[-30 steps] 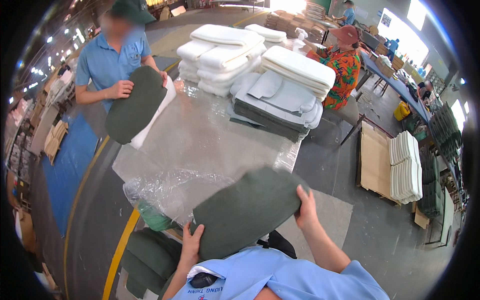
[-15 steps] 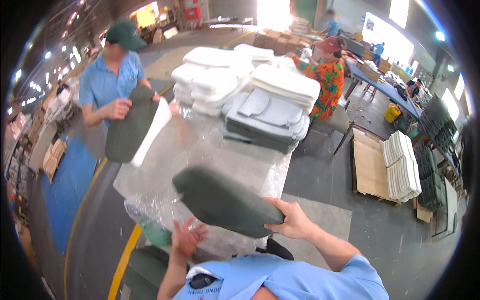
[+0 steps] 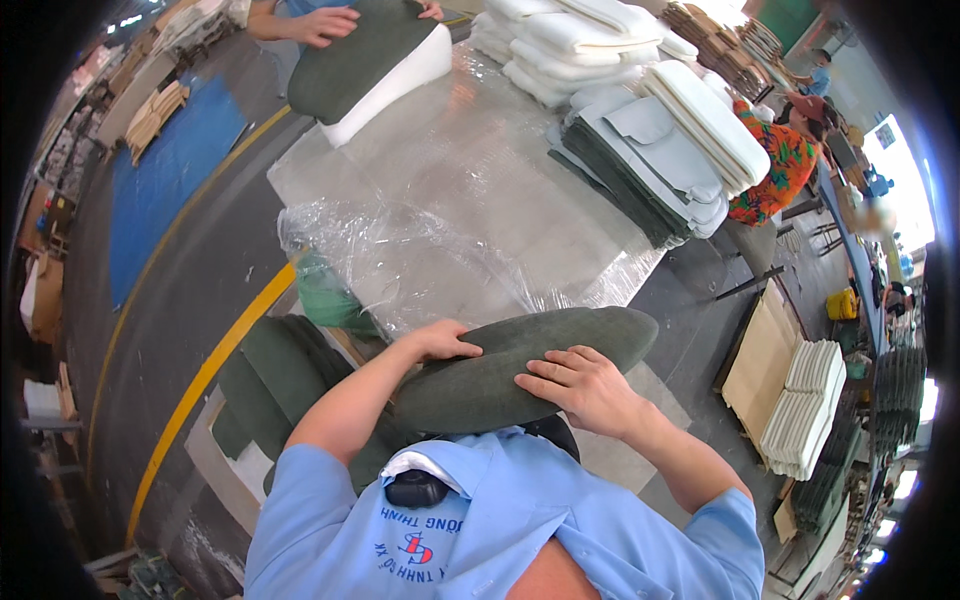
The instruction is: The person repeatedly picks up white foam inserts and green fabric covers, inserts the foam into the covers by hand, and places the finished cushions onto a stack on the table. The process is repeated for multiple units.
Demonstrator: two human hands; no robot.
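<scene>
Close to my chest is a dark green fabric panel (image 3: 560, 335), long with rounded ends, bent along a crease. My left hand (image 3: 440, 341) grips its left part, with fingers curled over the edge. Over the middle of the same panel, my right hand (image 3: 585, 388) lies with its fingers across the cloth, holding it; its thumb is hidden. Across the table, a co-worker's hands (image 3: 325, 27) rest on another dark green panel (image 3: 360, 60), which lies over a white foam pad (image 3: 395, 85).
A plastic-wrapped table (image 3: 430, 190) stands before me. It bears stacked white pads (image 3: 570, 45) and grey panels (image 3: 650, 150). More green panels (image 3: 285, 370) are piled at my left. On the right floor is a pallet (image 3: 760, 365) with white pads (image 3: 805, 405). A person in patterned clothing (image 3: 775, 165) sits beyond.
My left hand, open and free before, now grips the panel. The panel has come in toward my chest, with my right hand shifted onto its middle. My view has turned downward and left.
</scene>
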